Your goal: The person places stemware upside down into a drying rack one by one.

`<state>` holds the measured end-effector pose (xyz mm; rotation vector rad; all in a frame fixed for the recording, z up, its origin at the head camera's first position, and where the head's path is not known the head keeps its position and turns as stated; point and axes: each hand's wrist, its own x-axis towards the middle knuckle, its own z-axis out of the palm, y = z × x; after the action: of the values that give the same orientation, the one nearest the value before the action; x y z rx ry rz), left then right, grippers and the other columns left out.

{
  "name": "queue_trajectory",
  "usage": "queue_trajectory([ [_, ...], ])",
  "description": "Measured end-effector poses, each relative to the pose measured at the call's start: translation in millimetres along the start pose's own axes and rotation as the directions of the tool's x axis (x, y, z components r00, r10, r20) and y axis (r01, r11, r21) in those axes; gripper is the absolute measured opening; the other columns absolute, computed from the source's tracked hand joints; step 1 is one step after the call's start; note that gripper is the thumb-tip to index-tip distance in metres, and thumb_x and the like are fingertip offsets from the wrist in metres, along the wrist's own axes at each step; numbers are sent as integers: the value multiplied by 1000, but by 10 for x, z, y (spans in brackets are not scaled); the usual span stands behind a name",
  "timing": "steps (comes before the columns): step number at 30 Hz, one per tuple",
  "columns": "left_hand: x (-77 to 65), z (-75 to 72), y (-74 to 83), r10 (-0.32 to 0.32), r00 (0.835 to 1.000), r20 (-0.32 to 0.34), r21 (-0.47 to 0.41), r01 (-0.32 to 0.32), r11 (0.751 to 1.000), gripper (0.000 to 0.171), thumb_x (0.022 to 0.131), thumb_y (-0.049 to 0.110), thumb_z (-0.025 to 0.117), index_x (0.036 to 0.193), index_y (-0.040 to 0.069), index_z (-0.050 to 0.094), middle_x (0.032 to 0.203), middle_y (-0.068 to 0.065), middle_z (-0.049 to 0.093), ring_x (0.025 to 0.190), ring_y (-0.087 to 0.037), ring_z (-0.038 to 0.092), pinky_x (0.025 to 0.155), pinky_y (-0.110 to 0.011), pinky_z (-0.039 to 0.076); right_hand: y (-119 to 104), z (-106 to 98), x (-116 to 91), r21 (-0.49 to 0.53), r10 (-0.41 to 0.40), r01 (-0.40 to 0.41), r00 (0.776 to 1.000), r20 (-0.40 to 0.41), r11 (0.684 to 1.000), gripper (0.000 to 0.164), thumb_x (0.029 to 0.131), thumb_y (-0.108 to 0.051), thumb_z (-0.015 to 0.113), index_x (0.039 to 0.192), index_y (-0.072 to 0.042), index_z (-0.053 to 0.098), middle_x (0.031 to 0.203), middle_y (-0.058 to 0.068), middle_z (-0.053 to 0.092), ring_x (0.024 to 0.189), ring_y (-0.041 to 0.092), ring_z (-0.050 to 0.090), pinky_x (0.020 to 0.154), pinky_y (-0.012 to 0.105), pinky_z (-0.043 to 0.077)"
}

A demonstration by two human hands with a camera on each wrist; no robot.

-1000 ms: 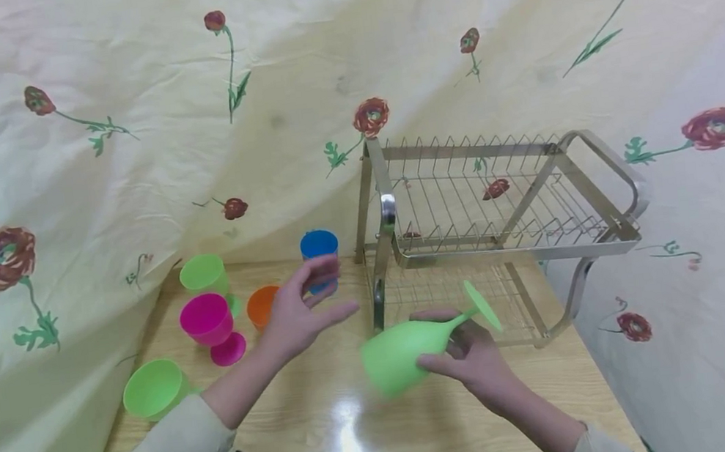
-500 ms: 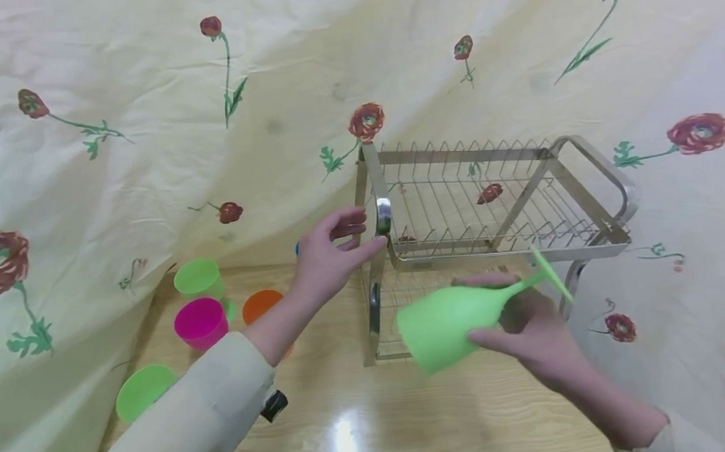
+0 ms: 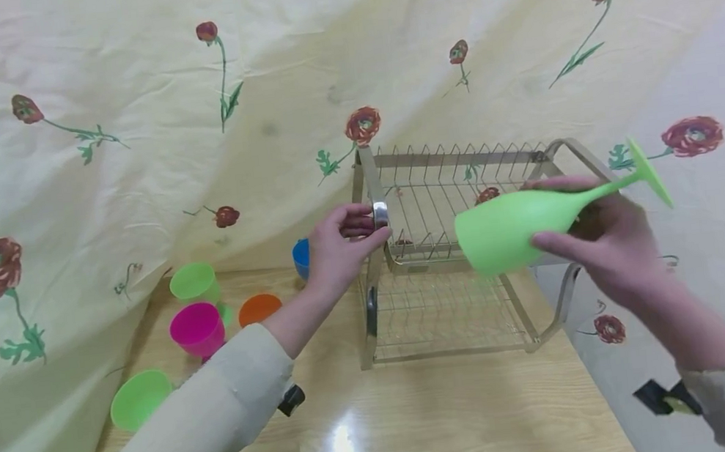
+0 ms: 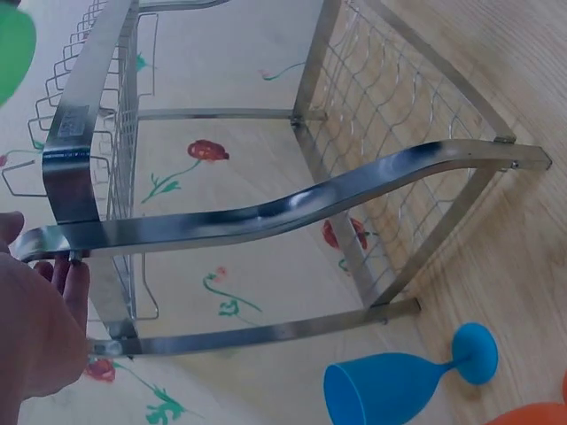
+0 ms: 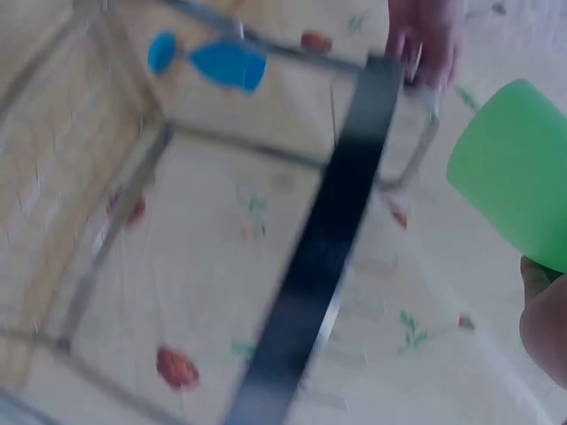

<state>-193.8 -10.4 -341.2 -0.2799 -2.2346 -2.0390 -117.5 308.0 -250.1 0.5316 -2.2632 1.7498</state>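
In the head view, the left hand [image 3: 341, 246] grips the upper left frame of the metal rack [image 3: 449, 354], and the right hand [image 3: 618, 236] grasps a green goblet [image 3: 505, 229] held sideways, mouth leftward, foot up to the right, overlapping the upper tier in sight. Leftward on the table [image 3: 488, 412] sit a pink cup [image 3: 197, 332], an orange cup [image 3: 260, 308] and a blue goblet [image 3: 301, 258] near the rack. The left wrist view shows fingers [image 4: 78, 297] behind the frame. In the blurred right wrist view, the green goblet's bowl appears apart from the rack.
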Motion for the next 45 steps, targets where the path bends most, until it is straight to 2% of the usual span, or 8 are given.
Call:
queue_trajectory([
  [4, -1, 36, -11, 3, 1000, -23, 16, -3, 1000, 36, 92, 19, 88, 124, 12, 72, 107, -2, 77, 98, -18, 73, 88, -30, 64, 3, -223, 225, -187, 15, -21, 999, -35, 982, 59, 88, 14, 79, 143, -4, 65, 136, 3, 69, 106, 9, 72, 86, 16, 59],
  [11, -20, 58, -17, 31, 999, -41, 32, -29, 999, 33, 92, 17, 87, 121, 11, 71, 104, -3, 76, 97, -19, 73, 88, -31, 64, 75, -572, 556, -261, 23, -39, 998, -63, 965, 53, 90, 11, 79, 140, -1, 66, 127, -1, 71, 111, 7, 70, 90, 13, 57],
  [19, -39, 62, -15, 50, 997, -51, 44, -47, 998, 30, 93, 17, 86, 119, 10, 72, 103, -3, 76, 95, -18, 73, 89, -31, 64, 100, -988, 806, -441, 128, -131, 991, -37, 888, 50, 93, -4, 83, 140, -10, 68, 126, -12, 68, 107, -6, 68, 86, 6, 53],
  [26, -46, 75, -16, 74, 996, -59, 66, -70, 995, 30, 92, 14, 87, 118, 9, 73, 102, -5, 77, 94, -18, 73, 88, -30, 64, 280, -1272, 887, -632, 234, -178, 972, 5, 754, 53, 93, -25, 87, 140, -11, 66, 120, -19, 62, 98, -18, 58, 78, 2, 50],
  [35, -43, 84, -31, 104, 991, -86, 54, -99, 994, 28, 91, 11, 87, 116, 7, 74, 100, -6, 77, 94, -18, 73, 86, -28, 64, 590, -1293, 887, -701, 272, -182, 962, 18, 690, 63, 94, -32, 86, 145, -5, 61, 133, 3, 61, 103, -13, 51, 79, -1, 46],
  [39, -48, 99, -34, 110, 990, -86, 52, -105, 993, 29, 91, 10, 87, 116, 7, 73, 101, -6, 77, 94, -18, 72, 86, -27, 64, 675, -1335, 871, -730, 304, -194, 952, 20, 656, 67, 95, -35, 84, 147, -2, 57, 142, 22, 59, 122, 16, 63, 76, -3, 41],
  [42, -52, 106, -40, 117, 989, -86, 57, -113, 992, 29, 91, 10, 87, 116, 6, 73, 101, -6, 77, 94, -18, 72, 85, -26, 64, 721, -1367, 853, -745, 347, -217, 938, 20, 631, 71, 96, -40, 82, 150, -2, 54, 147, 30, 56, 134, 49, 55, 75, -3, 37],
  [45, -53, 107, -53, 123, 988, -93, 67, -117, 991, 29, 92, 10, 86, 116, 6, 73, 102, -7, 77, 94, -19, 72, 85, -26, 64, 765, -1375, 846, -747, 375, -233, 927, 23, 623, 74, 96, -42, 82, 151, -3, 53, 149, 33, 53, 138, 56, 49, 75, -3, 34],
])
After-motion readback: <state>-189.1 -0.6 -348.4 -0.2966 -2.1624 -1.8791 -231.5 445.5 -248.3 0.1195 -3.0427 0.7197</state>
